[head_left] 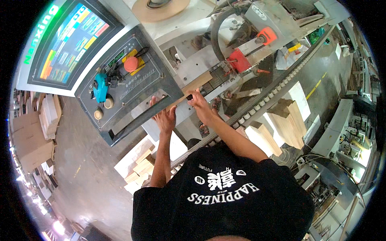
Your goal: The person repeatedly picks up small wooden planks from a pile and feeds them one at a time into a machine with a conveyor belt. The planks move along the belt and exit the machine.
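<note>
The left hand (165,117) lies flat, fingers spread, against the near end of a wooden strip (192,88) on the machine bed (189,66), below the control panel (124,86). The right hand (200,105) pinches the strip's edge, fingers closed on it.

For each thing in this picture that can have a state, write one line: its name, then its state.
Touchscreen: lit.
Wooden panel: flat, being fed into the machine.
Left hand: open, fingers spread on the panel.
Right hand: pinching the panel's edge.
Tape roll: lying flat on the machine.
</note>
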Demonstrator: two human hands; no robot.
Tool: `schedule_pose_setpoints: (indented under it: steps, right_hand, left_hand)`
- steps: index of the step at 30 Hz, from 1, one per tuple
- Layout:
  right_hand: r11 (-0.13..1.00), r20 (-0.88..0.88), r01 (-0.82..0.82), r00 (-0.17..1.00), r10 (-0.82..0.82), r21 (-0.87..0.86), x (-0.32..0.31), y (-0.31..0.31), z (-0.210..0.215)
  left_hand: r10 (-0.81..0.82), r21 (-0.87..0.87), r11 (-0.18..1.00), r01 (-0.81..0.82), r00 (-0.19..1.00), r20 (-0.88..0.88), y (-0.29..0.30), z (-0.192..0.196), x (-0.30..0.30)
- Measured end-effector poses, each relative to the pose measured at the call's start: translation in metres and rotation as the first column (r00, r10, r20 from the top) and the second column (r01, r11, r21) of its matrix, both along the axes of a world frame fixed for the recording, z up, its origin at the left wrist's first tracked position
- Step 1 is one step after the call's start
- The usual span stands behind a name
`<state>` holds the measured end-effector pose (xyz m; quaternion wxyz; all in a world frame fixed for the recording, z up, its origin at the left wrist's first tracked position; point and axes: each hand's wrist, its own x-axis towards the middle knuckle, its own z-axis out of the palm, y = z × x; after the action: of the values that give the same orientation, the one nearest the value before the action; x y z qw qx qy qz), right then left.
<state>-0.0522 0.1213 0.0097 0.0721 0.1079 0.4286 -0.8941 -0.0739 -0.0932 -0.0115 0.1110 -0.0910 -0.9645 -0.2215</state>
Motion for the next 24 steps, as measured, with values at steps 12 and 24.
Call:
schedule_pose_setpoints:
  steps: [12,24]
  right_hand:
    - [0.976,0.024,0.081,0.996,-0.087,0.202,-0.01,0.059,-0.02]
    - [0.87,-0.008,-0.114,0.991,0.135,0.48,-0.017,0.111,0.044]
  left_hand:
    - [-0.304,-0.045,0.952,0.303,0.952,-0.022,0.071,-0.007,-0.027]
    - [-0.321,-0.163,0.94,0.301,0.941,-0.11,0.17,-0.001,-0.054]
